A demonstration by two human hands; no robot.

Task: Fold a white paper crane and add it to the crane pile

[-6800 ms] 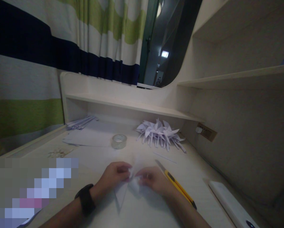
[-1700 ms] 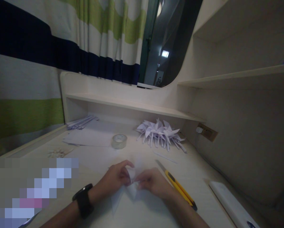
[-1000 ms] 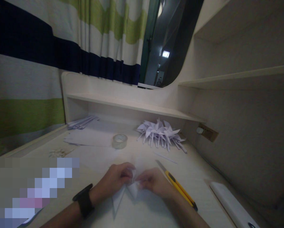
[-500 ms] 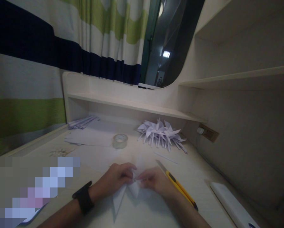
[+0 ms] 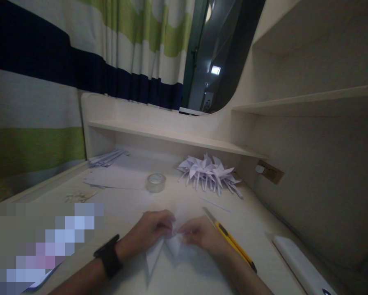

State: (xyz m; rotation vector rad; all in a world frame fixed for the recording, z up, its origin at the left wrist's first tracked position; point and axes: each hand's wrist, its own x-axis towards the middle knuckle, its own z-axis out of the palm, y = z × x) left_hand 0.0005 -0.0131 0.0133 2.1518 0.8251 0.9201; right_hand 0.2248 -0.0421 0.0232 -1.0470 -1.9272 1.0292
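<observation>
Both hands low centre of frame, fingertips meeting on a folded white paper [image 5: 159, 252] lying on the desk [image 5: 257, 221]. Left hand [image 5: 149, 231] pinches the paper's top from the left, fingers curled; black watch [image 5: 108, 256] on that wrist. Right hand [image 5: 200, 234] pinches the same spot from the right. Paper's long point runs toward bottom edge. Yellow knife [image 5: 231, 243] just right of right hand. Tape roll [image 5: 155, 182] and pile of folded pieces [image 5: 208, 172] mid-frame, well apart from hands.

White folded paper piece [image 5: 159, 252], pointed tips down, on desk.
</observation>
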